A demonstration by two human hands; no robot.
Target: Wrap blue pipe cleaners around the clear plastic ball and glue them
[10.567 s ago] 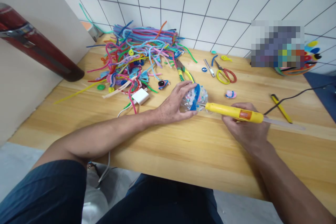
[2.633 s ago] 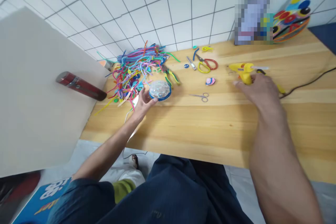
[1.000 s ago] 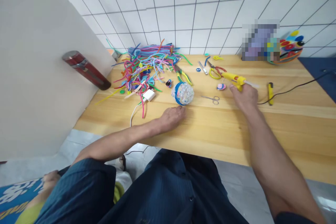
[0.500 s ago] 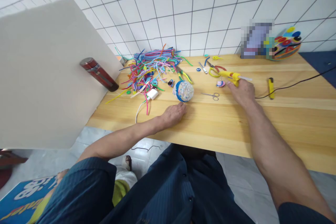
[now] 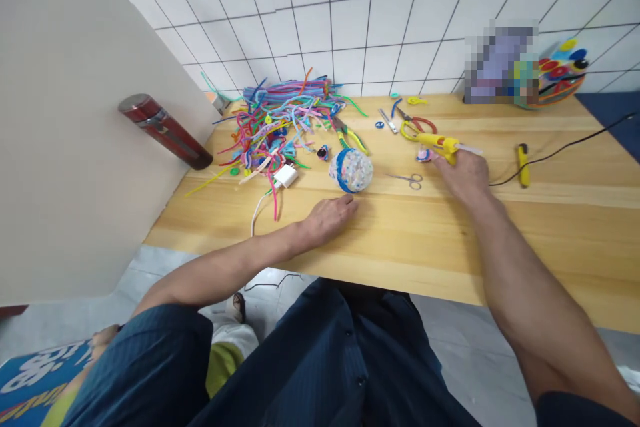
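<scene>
My right hand [image 5: 466, 177] is wrapped around a yellow hot glue gun [image 5: 440, 142], with a clear glue stick poking out of its back end. A small pink and blue piece [image 5: 426, 155] lies under the gun, partly hidden by it. On the table rests my left hand [image 5: 331, 219], its fingers curled and their inner side hidden, so I cannot tell if anything is in them. Just beyond those fingers sits a round white speckled ball [image 5: 358, 171] with a blue band around it. Small metal scissors [image 5: 413, 181] lie between the ball and my right hand.
Pipe cleaners [image 5: 280, 117] are heaped at the back left beside pliers [image 5: 355, 137] and a white charger [image 5: 286, 176]. A red thermos [image 5: 167, 133] stands at the left partition. Red-and-yellow-handled scissors [image 5: 417, 127] and a yellow utility knife [image 5: 523, 165] lie right. Another person's hand [image 5: 103, 340] shows lower left.
The view has shifted slightly. Both hands stay in nearly the same places, and the glue gun now covers more of the pink and blue piece.
</scene>
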